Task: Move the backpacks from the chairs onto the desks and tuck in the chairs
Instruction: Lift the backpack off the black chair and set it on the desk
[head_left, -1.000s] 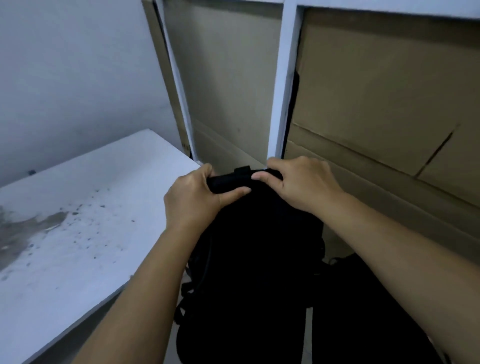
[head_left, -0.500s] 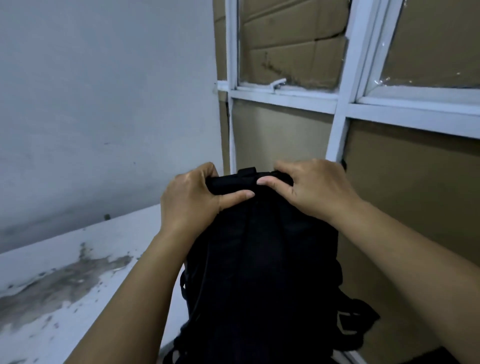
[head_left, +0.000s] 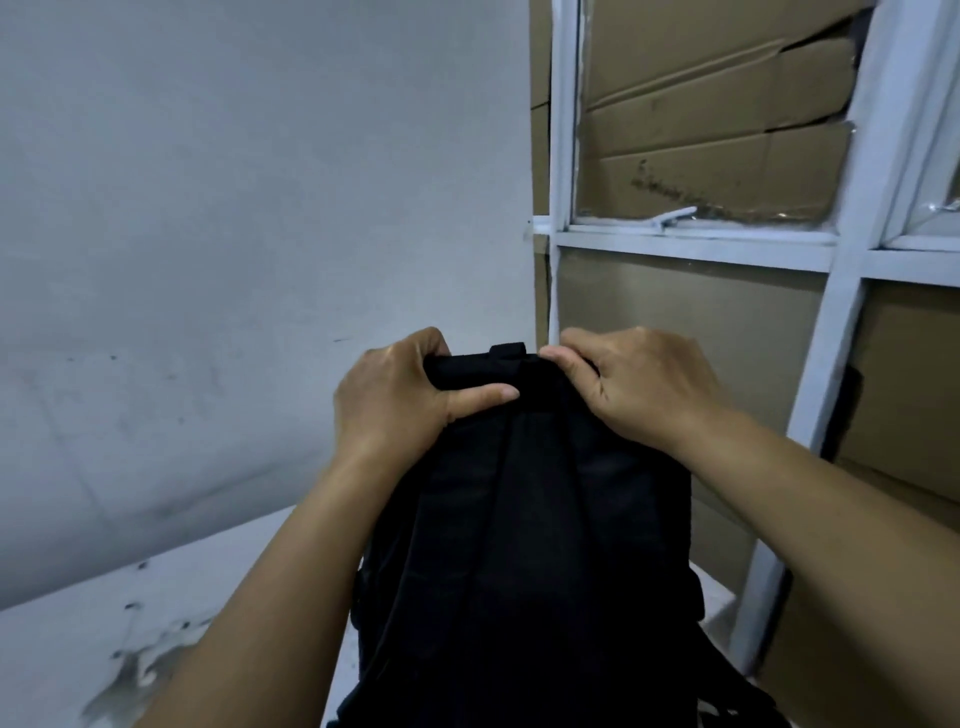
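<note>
A black backpack (head_left: 535, 545) hangs upright in front of me, filling the lower middle of the head view. My left hand (head_left: 395, 400) grips its top edge on the left, thumb pressed across the fabric. My right hand (head_left: 634, 384) pinches the same top edge on the right. The bag's lower part is over the white desk (head_left: 104, 639) at the bottom left; whether it touches the surface is hidden. No chair is in view.
A grey wall (head_left: 234, 234) rises behind the desk. To the right stands a white window frame (head_left: 563, 218) backed with brown cardboard (head_left: 701, 130). The desk top is stained and chipped near its left part.
Both hands have lifted the backpack up and toward the desk. My view has risen, so the chair area and a second dark bag at the lower right have left the picture.
</note>
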